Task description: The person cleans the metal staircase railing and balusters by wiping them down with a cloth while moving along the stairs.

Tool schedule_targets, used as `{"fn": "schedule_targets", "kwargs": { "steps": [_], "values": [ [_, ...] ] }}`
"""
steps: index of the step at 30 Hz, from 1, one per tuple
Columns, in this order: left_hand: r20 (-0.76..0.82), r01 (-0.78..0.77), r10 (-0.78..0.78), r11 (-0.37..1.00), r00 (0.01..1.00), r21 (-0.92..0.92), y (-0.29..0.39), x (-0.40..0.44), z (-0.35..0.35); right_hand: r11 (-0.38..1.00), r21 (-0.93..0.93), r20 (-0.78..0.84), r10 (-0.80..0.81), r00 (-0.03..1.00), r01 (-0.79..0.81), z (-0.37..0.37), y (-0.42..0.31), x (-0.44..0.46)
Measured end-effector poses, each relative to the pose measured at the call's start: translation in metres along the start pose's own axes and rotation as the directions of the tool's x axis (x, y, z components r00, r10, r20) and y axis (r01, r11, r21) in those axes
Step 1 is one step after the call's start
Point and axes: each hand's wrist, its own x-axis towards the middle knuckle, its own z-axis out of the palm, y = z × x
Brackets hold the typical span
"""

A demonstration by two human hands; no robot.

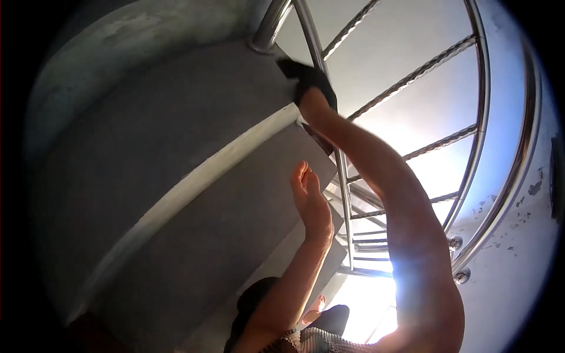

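Observation:
My right arm stretches up to the far end of a grey stair step (218, 109), close to the foot of the metal railing. My right hand (309, 97) is mostly covered by a dark black cloth (315, 76), blurred at its edge; its fingers are hidden. The cloth lies against the step's end beside a thin railing post (343, 194). Over the lower step (223, 235), my left hand (309, 197) is raised with fingers extended and slightly bent, holding nothing.
A thick steel post (271, 26) stands at the top. Twisted bars (412, 76) and a curved handrail (512, 200) run along the right, near a peeling wall (529, 235). The pale step edge (218, 162) crosses the view. A foot (315, 309) shows at the bottom.

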Motion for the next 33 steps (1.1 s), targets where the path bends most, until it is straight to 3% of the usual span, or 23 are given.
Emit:
{"fn": "schedule_targets", "kwargs": {
  "steps": [1,2,3,4,5,6,7,8,9,11,12,14,15,17,18,20,21,23,26,28,30,31,33],
  "values": [
    [0.004,-0.005,0.005,1.000,1.000,-0.006,0.004,0.001,0.000,0.815,0.568,-0.518,0.249,0.818,0.112,0.072,-0.010,0.018],
    [0.001,0.003,-0.003,1.000,1.000,-0.002,0.007,-0.002,0.000,0.956,0.196,-0.365,-0.135,0.921,0.218,0.073,-0.005,-0.002],
    [-0.003,0.011,-0.011,1.000,1.000,-0.002,0.009,-0.003,-0.001,0.897,-0.165,-0.044,-0.422,0.905,0.410,0.072,-0.012,-0.025],
    [0.005,0.010,-0.010,1.000,1.000,-0.009,0.010,-0.002,-0.002,0.756,0.654,-0.104,0.036,0.994,0.042,0.082,-0.038,-0.042],
    [0.005,0.018,-0.018,1.000,1.000,-0.010,0.009,-0.002,-0.003,-0.059,0.977,0.212,0.376,0.902,-0.205,0.092,-0.061,-0.054],
    [0.006,0.031,-0.031,0.999,0.999,-0.008,0.007,-0.002,-0.001,-0.058,0.975,0.222,0.383,0.897,-0.216,0.082,-0.062,-0.063],
    [0.017,0.047,-0.046,0.999,0.999,-0.006,0.006,-0.003,0.002,0.663,0.740,0.141,0.018,0.990,-0.117,0.075,-0.060,-0.075],
    [0.009,0.105,-0.105,0.994,0.994,0.026,0.006,-0.006,0.007,0.944,0.171,0.323,-0.325,0.889,0.283,0.066,-0.056,-0.088],
    [-0.004,0.167,-0.167,0.984,0.986,0.065,0.005,-0.012,0.008,0.942,0.198,0.338,-0.326,0.883,0.272,0.061,-0.054,-0.101],
    [-0.006,0.130,-0.130,0.986,0.992,0.105,-0.021,-0.010,0.006,0.853,0.452,0.356,-0.441,0.824,0.261,0.055,-0.044,-0.122],
    [-0.019,0.060,-0.058,0.991,0.998,0.117,-0.031,-0.005,0.006,0.850,0.464,0.364,-0.438,0.822,0.248,0.055,-0.038,-0.134],
    [-0.041,0.132,-0.131,0.990,0.991,0.045,-0.037,0.004,0.007,0.489,0.871,0.066,-0.228,0.971,0.055,0.063,-0.024,-0.158],
    [-0.087,0.148,-0.142,0.986,0.986,0.071,-0.033,0.004,0.009,0.200,0.976,0.118,-0.141,0.983,-0.088,0.074,-0.014,-0.168],
    [-0.131,0.181,-0.178,0.983,0.975,0.015,-0.035,-0.002,0.016,-0.484,0.849,0.198,-0.076,0.977,-0.210,0.082,-0.001,-0.189],
    [-0.127,0.189,-0.183,0.981,0.975,0.037,-0.039,-0.004,0.020,-0.636,0.721,0.366,0.012,0.931,-0.275,0.062,0.004,-0.202],
    [-0.021,0.139,-0.139,0.990,0.990,-0.001,-0.048,-0.005,0.026,-0.811,0.555,0.406,0.068,0.911,-0.186,0.076,-0.004,-0.205],
    [-0.020,0.131,-0.131,0.991,0.991,0.019,-0.054,-0.004,0.026,-0.822,0.541,0.400,0.066,0.914,-0.177,0.080,-0.007,-0.206],
    [0.273,0.018,-0.072,0.980,0.959,0.196,-0.066,-0.001,0.024,-0.895,0.442,0.313,0.090,0.945,-0.061,0.089,-0.011,-0.208],
    [0.232,0.116,-0.234,0.895,0.944,0.431,-0.078,-0.004,0.025,-0.779,0.606,0.309,0.041,0.950,-0.163,0.131,-0.012,-0.215],
    [0.187,0.011,-0.135,0.837,0.973,0.547,-0.090,0.004,0.022,-0.742,0.661,0.284,0.108,0.953,-0.113,0.163,-0.018,-0.222],
    [0.087,-0.113,0.075,0.754,0.993,0.648,-0.087,0.006,0.025,-0.908,0.412,0.047,0.106,0.993,0.077,0.151,-0.001,-0.243],
    [0.054,-0.108,0.096,0.743,0.994,0.661,-0.081,0.006,0.029,-0.914,0.401,0.017,0.079,0.997,0.066,0.159,0.003,-0.249],
    [-0.115,0.017,-0.003,0.993,0.993,0.119,-0.063,0.001,0.036,-0.877,0.460,-0.030,-0.172,0.985,-0.139,0.176,0.008,-0.266]
  ]
}}
